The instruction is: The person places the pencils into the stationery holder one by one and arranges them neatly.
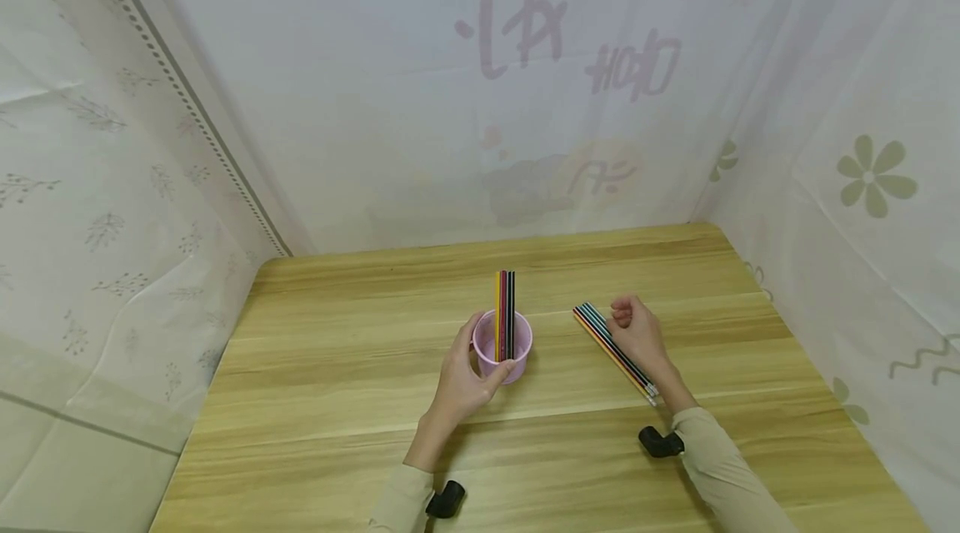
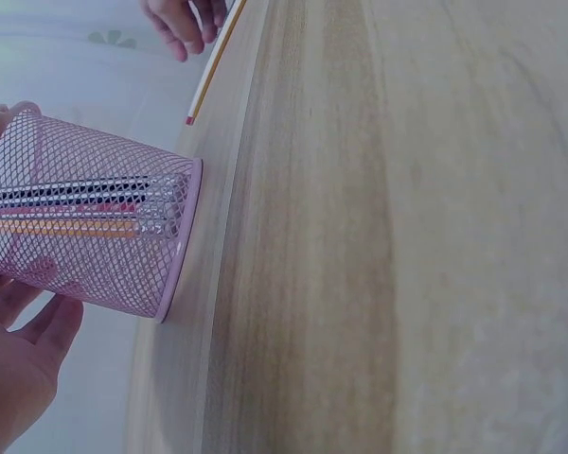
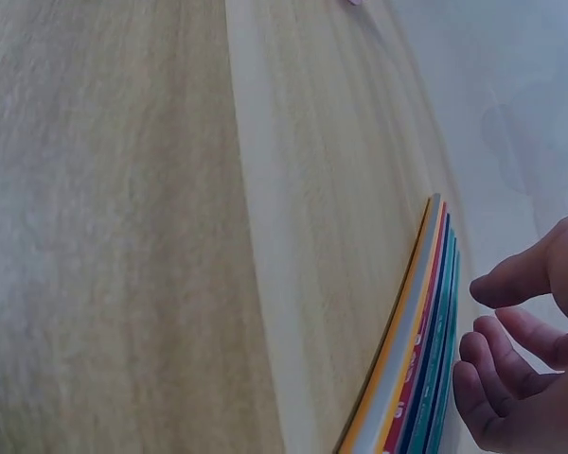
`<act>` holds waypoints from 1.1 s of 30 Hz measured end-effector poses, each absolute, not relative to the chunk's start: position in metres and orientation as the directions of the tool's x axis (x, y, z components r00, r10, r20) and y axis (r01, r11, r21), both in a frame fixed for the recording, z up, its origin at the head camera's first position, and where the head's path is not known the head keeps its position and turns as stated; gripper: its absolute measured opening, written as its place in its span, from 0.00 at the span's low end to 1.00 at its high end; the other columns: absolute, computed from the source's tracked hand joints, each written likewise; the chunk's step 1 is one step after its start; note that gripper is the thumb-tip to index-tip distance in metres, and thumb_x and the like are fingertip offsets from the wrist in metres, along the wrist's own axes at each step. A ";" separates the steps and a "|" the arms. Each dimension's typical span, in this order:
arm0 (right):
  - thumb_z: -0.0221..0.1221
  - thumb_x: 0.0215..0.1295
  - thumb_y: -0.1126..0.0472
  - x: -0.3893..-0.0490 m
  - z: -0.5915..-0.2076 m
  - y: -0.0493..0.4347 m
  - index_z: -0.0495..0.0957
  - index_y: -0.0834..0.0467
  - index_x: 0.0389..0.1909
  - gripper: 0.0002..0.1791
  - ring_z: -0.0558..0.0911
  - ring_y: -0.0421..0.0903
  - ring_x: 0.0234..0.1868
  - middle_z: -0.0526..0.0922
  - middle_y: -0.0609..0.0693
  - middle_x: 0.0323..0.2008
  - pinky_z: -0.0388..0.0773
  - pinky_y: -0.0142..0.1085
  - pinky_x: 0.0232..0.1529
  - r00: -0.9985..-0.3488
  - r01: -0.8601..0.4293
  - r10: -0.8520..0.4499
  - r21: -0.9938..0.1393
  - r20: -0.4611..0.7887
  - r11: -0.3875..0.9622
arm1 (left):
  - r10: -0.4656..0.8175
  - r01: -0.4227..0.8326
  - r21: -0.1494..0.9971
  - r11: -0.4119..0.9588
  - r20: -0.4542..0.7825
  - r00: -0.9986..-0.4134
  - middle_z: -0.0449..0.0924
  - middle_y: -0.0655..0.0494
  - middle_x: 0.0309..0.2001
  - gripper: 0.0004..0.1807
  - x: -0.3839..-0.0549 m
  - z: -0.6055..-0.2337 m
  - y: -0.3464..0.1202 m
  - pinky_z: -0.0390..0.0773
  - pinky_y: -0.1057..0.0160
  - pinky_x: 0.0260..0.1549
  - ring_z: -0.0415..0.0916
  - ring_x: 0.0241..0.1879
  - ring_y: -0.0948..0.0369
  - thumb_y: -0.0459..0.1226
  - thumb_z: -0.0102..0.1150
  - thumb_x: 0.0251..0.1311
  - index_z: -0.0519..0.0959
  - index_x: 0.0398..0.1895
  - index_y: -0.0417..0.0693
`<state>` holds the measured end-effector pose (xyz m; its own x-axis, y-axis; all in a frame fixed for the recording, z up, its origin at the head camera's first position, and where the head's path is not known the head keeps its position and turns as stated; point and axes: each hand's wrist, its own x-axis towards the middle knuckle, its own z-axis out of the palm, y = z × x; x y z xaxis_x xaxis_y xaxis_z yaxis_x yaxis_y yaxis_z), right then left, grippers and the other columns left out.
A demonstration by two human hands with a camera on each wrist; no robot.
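A pink mesh pencil cup [image 1: 486, 371] stands on the wooden table, with several pencils [image 1: 505, 308] upright inside it. My left hand [image 1: 463, 383] grips the cup from its left side, thumb at the near rim. Through the mesh in the left wrist view, the eraser ends of these pencils [image 2: 166, 203] show near the cup's base. To the right, several more pencils [image 1: 611, 350] lie side by side on the table at a slant. Beside them is my right hand [image 1: 639, 337], its fingers loosely bent. Nothing shows between thumb and fingers in the right wrist view.
The wood-grain table [image 1: 337, 333] is bordered at the back and sides by pale printed curtains [image 1: 360, 100]. A black wrist device [image 1: 447, 500] sits at the left sleeve, and another black device [image 1: 662, 441] at the right sleeve.
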<state>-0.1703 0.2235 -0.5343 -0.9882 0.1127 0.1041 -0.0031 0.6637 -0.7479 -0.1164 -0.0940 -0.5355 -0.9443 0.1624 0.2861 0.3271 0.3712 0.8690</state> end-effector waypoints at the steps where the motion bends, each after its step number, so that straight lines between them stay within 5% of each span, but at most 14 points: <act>1: 0.60 0.63 0.68 -0.170 -0.535 0.224 0.76 0.68 0.48 0.14 0.83 0.55 0.40 0.83 0.63 0.40 0.80 0.32 0.40 -0.988 -0.007 0.108 -0.745 0.106 0.668 | 0.164 0.332 0.867 0.371 0.291 -0.943 0.70 0.46 0.69 0.50 -0.116 -0.535 -0.094 0.80 0.48 0.61 0.73 0.65 0.50 0.46 0.75 0.54 0.59 0.76 0.40; 24: 0.58 0.63 0.71 -0.173 -0.537 0.229 0.75 0.68 0.48 0.13 0.83 0.56 0.41 0.83 0.64 0.41 0.83 0.50 0.45 -0.997 0.058 0.083 -0.676 0.005 0.734 | 0.165 0.364 0.856 0.368 0.325 -0.931 0.71 0.45 0.68 0.49 -0.117 -0.537 -0.094 0.80 0.48 0.60 0.74 0.64 0.49 0.44 0.74 0.54 0.59 0.76 0.40; 33: 0.56 0.61 0.74 -0.179 -0.530 0.227 0.77 0.71 0.46 0.12 0.82 0.58 0.38 0.82 0.65 0.37 0.82 0.49 0.40 -0.995 -0.042 0.026 -0.651 0.095 0.758 | 0.167 0.372 0.854 0.363 0.333 -0.928 0.71 0.45 0.69 0.50 -0.116 -0.535 -0.094 0.81 0.47 0.59 0.75 0.63 0.48 0.45 0.75 0.54 0.60 0.75 0.38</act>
